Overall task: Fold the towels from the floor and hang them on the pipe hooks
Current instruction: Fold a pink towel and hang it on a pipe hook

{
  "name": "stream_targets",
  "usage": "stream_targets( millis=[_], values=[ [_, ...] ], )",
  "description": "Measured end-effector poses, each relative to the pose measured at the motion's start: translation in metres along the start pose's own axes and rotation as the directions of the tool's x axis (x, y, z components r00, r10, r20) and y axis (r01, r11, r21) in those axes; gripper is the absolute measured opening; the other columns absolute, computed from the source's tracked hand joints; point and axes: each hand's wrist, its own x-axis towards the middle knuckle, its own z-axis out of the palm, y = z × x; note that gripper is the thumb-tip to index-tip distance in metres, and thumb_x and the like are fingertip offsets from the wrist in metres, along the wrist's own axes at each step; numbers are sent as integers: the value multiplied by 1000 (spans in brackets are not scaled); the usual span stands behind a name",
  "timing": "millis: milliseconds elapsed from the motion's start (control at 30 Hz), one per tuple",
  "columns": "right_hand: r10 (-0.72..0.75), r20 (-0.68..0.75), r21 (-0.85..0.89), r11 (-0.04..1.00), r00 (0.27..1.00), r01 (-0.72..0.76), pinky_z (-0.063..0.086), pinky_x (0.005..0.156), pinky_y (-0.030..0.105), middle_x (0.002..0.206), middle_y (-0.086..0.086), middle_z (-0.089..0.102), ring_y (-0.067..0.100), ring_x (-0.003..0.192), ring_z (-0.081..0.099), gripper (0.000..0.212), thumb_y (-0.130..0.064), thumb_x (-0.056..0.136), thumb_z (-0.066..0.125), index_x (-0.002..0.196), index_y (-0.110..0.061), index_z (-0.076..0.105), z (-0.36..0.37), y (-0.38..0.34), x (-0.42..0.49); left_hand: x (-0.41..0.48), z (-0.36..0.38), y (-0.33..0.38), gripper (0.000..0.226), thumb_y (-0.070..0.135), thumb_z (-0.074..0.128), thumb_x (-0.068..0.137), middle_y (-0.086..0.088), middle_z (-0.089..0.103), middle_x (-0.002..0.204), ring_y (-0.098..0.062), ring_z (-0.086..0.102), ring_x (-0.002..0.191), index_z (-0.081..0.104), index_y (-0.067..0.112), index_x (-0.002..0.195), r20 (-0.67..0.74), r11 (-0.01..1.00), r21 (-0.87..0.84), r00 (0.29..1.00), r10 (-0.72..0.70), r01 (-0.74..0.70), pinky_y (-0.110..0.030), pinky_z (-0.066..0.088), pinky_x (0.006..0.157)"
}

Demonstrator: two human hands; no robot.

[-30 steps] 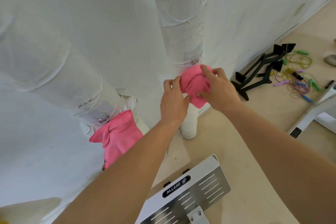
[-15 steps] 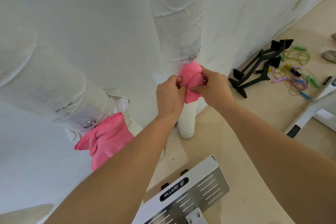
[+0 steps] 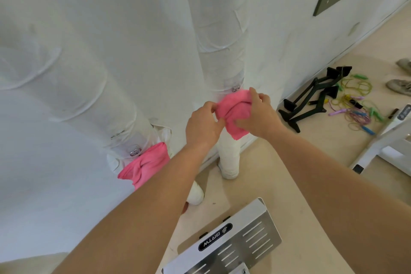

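A folded pink towel (image 3: 233,111) is held against the right white wrapped pipe (image 3: 220,40), just below its small metal hook (image 3: 235,89). My left hand (image 3: 202,124) pinches the towel's left edge. My right hand (image 3: 260,113) grips its right side, fingers curled over the top. A second pink towel (image 3: 144,164) hangs from the metal hook (image 3: 135,151) on the left slanted pipe (image 3: 77,87); my left forearm covers its lower right part.
A white wall stands behind the pipes. A silver perforated machine plate (image 3: 229,242) lies on the beige floor below my arms. Black metal stands (image 3: 311,100) and coloured jump ropes (image 3: 358,107) lie at right, beside a white frame (image 3: 382,142) and two shoes (image 3: 400,84).
Both hands stay on the towel at the right pipe's hook. My right hand has spread wider over the towel, which now shows more of its face.
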Motion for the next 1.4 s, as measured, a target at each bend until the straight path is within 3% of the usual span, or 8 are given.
stream_targets(
  millis=[167,400,567,733,967,1067,1200,1400],
  values=[
    [45,-18,-149,988,999,-47,40,106,50,161,15,9,44,139,33,96,-32,85,67,157,-21,5,-21,-13,-15,-17,-26,16,52,40,62,91,-4,60,129,-24,58,114,51,15,136,66,995,94,998,24,-30,-32,43,84],
    [30,24,-218,976,999,-24,47,89,44,134,14,40,40,118,49,64,-25,81,63,139,-15,37,-52,-37,-54,-41,-65,35,61,38,62,92,-9,51,139,-28,50,127,41,13,143,196,977,213,980,-35,-8,-42,46,98],
    [14,64,-313,950,998,7,45,91,43,131,15,42,40,118,49,62,-24,84,62,141,-11,40,-67,-64,-102,-76,-109,41,69,39,60,93,-10,43,148,-29,42,136,33,15,151,262,953,304,962,-74,-10,-43,42,105],
    [4,136,-365,930,991,46,47,89,41,133,13,45,37,114,49,59,-42,75,49,129,-17,49,-73,-98,-163,-133,-154,39,65,40,59,94,-11,45,147,-30,45,133,36,15,149,313,933,359,946,-83,-37,-42,41,103],
    [-22,137,-471,878,990,85,49,87,39,137,14,43,32,113,50,50,-35,88,63,131,-12,52,-62,-152,-280,-224,-214,14,61,41,60,92,-5,48,142,-27,51,126,42,18,146,342,926,362,939,-31,-102,-44,47,100],
    [-15,163,-463,882,987,90,51,91,45,134,10,48,32,114,52,51,-35,84,64,129,-14,52,-44,-165,-319,-258,-234,-3,51,45,56,84,2,51,137,-24,52,125,52,23,129,386,934,325,922,12,-148,-44,48,101],
    [-4,167,-530,843,986,93,47,93,45,135,13,43,36,121,48,55,-37,88,62,137,-17,48,-16,-191,-374,-307,-260,-31,58,37,59,93,-6,51,142,-27,52,127,44,15,144,445,912,373,896,-16,-169,-42,45,102],
    [-31,187,-544,829,982,129,46,91,43,134,10,44,33,122,47,57,-36,89,59,141,-17,44,12,-222,-441,-370,-293,-62,55,37,60,94,-10,52,137,-28,54,122,45,16,143,412,911,380,911,-9,-163,-40,47,96]
  ],
)
